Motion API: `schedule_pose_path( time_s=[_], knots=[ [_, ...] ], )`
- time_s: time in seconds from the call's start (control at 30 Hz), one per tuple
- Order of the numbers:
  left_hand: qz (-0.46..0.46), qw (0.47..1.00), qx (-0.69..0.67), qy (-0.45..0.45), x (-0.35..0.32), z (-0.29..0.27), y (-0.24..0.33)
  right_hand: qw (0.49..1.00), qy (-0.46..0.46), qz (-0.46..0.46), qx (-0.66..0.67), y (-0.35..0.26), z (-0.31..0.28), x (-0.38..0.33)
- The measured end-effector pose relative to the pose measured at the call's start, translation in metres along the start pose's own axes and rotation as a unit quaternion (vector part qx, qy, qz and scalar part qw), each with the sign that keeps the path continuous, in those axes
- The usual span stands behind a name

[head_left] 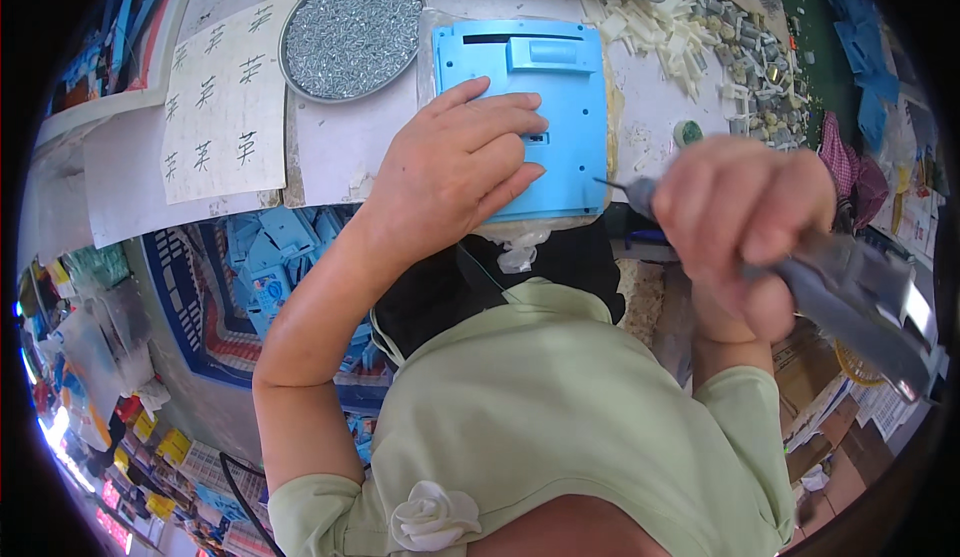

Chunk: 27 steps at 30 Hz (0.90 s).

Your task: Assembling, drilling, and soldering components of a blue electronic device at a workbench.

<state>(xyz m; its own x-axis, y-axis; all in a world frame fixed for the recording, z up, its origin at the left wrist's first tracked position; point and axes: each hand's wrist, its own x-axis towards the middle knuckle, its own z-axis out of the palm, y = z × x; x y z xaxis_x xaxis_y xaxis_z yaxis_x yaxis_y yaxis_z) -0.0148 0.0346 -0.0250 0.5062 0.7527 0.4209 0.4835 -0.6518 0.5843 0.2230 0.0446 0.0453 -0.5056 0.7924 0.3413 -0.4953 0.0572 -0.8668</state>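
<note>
Blue plastic makes up the flat case (570, 122), which lies on the white table (345, 147) in front of the person. The left hand (460, 157) rests on it with fingers a little spread, hiding part of its left side. The right hand (745, 202) is wrapped around a grey power tool (855, 292); both look blurry. The tool's thin tip (612, 185) is near the case's right edge, but whether they touch is hard to tell. The left arm (310, 297) hides part of a basket (178, 297) of blue pieces (285, 242).
</note>
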Motion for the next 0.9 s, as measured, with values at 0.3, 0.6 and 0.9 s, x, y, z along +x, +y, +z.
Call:
schedule_pose_path(
  time_s=[0.3, 0.6, 0.9],
  knots=[
    [-0.017, 1.000, -0.024, 0.000, -0.005, 0.002, 0.000, 0.985, 0.006, 0.030, -0.171, 0.017, 0.013, 0.012],
    [-0.031, 0.999, -0.030, -0.004, -0.005, 0.000, -0.001, 0.992, 0.049, 0.034, -0.109, 0.015, -0.005, 0.039],
    [-0.041, 0.998, -0.047, -0.005, -0.009, 0.000, 0.001, 0.995, -0.041, -0.012, -0.087, 0.012, -0.033, 0.069]
  ],
)
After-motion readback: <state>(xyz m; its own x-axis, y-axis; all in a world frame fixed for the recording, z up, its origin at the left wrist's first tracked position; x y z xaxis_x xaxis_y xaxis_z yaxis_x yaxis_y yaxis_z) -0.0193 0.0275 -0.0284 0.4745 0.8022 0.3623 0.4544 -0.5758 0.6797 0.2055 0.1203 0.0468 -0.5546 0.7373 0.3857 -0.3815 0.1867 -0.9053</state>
